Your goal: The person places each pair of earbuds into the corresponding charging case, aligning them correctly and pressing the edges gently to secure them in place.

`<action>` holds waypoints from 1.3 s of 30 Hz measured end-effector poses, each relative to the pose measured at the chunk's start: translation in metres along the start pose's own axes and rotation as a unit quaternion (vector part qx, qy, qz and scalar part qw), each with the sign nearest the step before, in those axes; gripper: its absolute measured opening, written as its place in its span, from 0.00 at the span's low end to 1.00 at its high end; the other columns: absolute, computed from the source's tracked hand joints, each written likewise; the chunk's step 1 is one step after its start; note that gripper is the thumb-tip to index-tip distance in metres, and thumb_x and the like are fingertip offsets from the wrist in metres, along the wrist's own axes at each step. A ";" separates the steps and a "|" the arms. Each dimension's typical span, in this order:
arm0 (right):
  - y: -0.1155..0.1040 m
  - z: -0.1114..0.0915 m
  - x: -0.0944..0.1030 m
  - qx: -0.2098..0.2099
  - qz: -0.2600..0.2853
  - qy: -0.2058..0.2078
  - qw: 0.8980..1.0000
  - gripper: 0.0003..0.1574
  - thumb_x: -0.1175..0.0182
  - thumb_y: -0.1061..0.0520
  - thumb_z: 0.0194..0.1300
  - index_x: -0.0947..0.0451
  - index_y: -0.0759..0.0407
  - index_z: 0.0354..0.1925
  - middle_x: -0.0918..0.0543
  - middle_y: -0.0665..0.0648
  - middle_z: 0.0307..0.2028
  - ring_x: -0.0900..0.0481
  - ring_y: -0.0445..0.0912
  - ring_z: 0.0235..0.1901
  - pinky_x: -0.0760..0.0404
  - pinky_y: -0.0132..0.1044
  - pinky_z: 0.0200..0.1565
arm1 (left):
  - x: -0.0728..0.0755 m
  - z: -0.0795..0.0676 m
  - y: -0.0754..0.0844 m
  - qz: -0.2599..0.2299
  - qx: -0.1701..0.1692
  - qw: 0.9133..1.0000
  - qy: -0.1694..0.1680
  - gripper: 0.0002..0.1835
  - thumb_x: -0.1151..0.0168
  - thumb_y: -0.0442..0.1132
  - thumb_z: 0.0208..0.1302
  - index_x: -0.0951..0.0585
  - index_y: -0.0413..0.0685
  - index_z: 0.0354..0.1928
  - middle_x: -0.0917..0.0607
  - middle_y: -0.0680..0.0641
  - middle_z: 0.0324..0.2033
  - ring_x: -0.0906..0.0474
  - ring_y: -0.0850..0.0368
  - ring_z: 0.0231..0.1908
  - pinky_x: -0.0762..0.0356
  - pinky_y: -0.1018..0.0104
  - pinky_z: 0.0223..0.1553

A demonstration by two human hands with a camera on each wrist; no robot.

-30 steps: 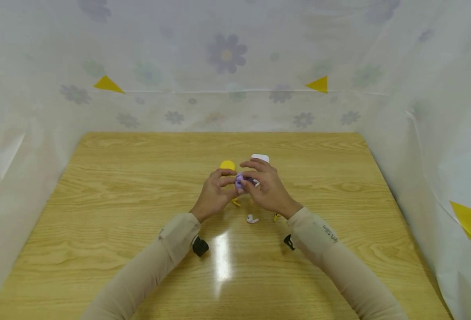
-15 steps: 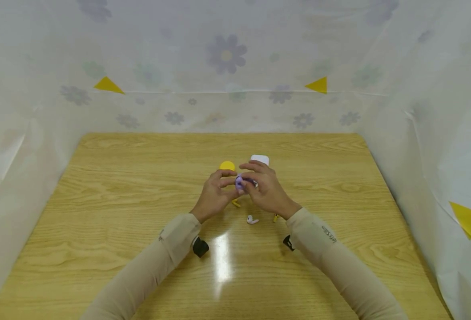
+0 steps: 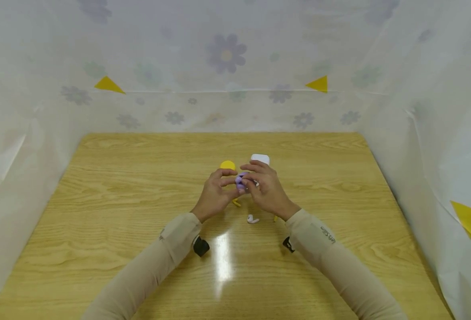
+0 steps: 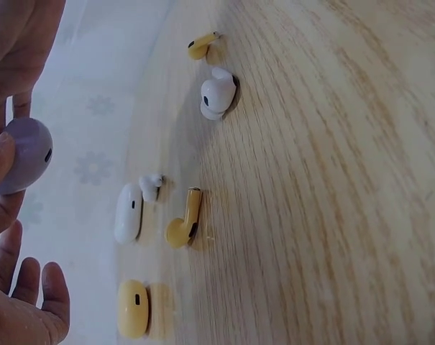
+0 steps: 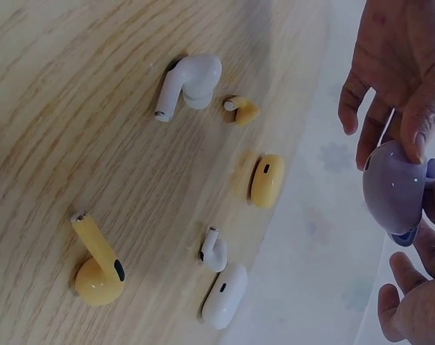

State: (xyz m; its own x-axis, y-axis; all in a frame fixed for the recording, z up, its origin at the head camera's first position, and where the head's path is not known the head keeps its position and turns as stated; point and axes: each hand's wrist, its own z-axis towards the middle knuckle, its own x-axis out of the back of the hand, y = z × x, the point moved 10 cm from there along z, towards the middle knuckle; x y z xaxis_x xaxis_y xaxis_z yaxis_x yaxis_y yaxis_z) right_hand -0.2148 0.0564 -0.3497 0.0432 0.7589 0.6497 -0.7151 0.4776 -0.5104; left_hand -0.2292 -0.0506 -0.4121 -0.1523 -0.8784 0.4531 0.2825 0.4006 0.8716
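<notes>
A purple earbud case [image 5: 395,188] is held up above the table between both hands, its lid raised. My left hand [image 3: 216,194] grips the case from the left, thumb against its shell in the right wrist view. From the right, my right hand [image 3: 270,188] pinches a small purple earbud [image 3: 238,179] at the case's opening. Fingers partly hide the earbud, and how deep it sits cannot be told. In the left wrist view, the smooth back of the case shows beside the fingertips.
Behind the hands stand a yellow case [image 3: 227,165] and a white case [image 3: 260,158]. Loose on the wood table lie a white earbud [image 3: 252,219], a smaller white earbud [image 4: 151,187], and two yellow earbuds, one left [image 5: 242,110] and one right [image 5: 98,262].
Both hands stay nearly in place. The purple earbud and case have shifted slightly between the fingers, and a dark gap at the case's opening shows more plainly.
</notes>
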 end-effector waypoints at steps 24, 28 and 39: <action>0.005 -0.005 0.003 -0.046 -0.023 0.007 0.999 0.05 0.35 0.63 0.57 0.14 0.64 0.28 0.16 0.64 0.50 0.26 0.60 0.60 0.36 0.65 0.61 | -0.001 0.000 -0.001 -0.010 -0.002 1.000 0.002 0.15 0.31 0.38 0.56 0.15 0.42 0.46 0.23 0.40 0.55 0.31 0.44 0.60 0.34 0.45 0.62; 0.005 -0.004 0.004 -0.051 -0.033 0.011 0.998 0.08 0.35 0.60 0.59 0.14 0.63 0.28 0.16 0.64 0.50 0.26 0.59 0.60 0.37 0.65 0.61 | -0.001 0.001 0.001 -0.007 -0.006 1.000 0.003 0.15 0.31 0.38 0.56 0.15 0.42 0.46 0.23 0.39 0.56 0.31 0.44 0.60 0.33 0.45 0.61; 0.004 -0.003 0.007 -0.050 -0.044 0.030 0.997 0.08 0.33 0.58 0.58 0.14 0.63 0.27 0.16 0.63 0.50 0.26 0.59 0.59 0.36 0.64 0.59 | 0.000 0.001 0.002 -0.003 0.002 1.000 0.005 0.15 0.30 0.38 0.56 0.15 0.42 0.46 0.22 0.41 0.55 0.31 0.44 0.60 0.34 0.46 0.63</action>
State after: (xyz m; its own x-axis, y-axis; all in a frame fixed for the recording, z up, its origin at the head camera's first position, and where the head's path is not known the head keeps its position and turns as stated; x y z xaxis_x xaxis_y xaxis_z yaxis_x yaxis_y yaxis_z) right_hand -0.2154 0.0646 -0.3490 0.1456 0.7360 0.6611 -0.6338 0.5825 -0.5090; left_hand -0.2296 -0.0495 -0.4103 -0.1451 -0.8828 0.4467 0.2786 0.3968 0.8746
